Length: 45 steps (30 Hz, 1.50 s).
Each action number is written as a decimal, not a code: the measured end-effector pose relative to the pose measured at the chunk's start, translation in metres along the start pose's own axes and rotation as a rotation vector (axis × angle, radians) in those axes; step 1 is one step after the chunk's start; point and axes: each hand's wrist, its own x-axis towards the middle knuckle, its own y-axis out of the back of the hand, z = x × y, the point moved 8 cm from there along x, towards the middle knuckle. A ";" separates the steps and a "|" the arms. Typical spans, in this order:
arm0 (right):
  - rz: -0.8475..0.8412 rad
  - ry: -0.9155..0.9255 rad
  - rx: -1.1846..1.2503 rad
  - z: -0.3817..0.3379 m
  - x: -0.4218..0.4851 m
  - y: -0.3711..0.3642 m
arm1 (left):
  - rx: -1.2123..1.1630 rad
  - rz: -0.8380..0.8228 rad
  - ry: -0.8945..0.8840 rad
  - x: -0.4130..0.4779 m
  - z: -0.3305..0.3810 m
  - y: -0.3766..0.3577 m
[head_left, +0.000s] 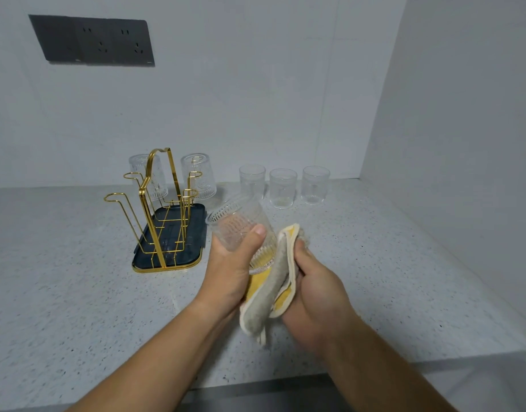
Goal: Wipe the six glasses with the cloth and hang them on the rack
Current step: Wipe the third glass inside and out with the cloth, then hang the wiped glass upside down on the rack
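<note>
My left hand (232, 263) grips a ribbed clear glass (239, 224), tilted with its mouth up and to the left. My right hand (318, 289) holds a grey and yellow cloth (273, 281) against the glass's base. A gold wire rack (158, 209) on a dark tray (193, 215) stands to the left; two glasses hang upside down on its far pegs, one at the left (146, 176) and one at the right (199, 176). Three glasses stand upright by the wall: left (252, 181), middle (283, 188), right (315, 184).
The speckled grey counter (77, 278) ends at a front edge near the bottom. A white side wall (463, 144) closes the right side. A dark socket panel (92, 41) is on the back wall.
</note>
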 end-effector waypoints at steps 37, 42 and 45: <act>0.077 0.300 -2.157 -0.071 0.019 0.082 | 0.246 -0.081 0.081 -0.006 -0.016 -0.007; 0.237 0.558 -1.787 -0.087 0.007 0.060 | 0.252 -0.111 0.081 -0.005 -0.011 -0.001; 0.213 0.567 -1.319 -0.086 -0.008 0.030 | 0.255 -0.106 0.063 -0.002 -0.003 0.002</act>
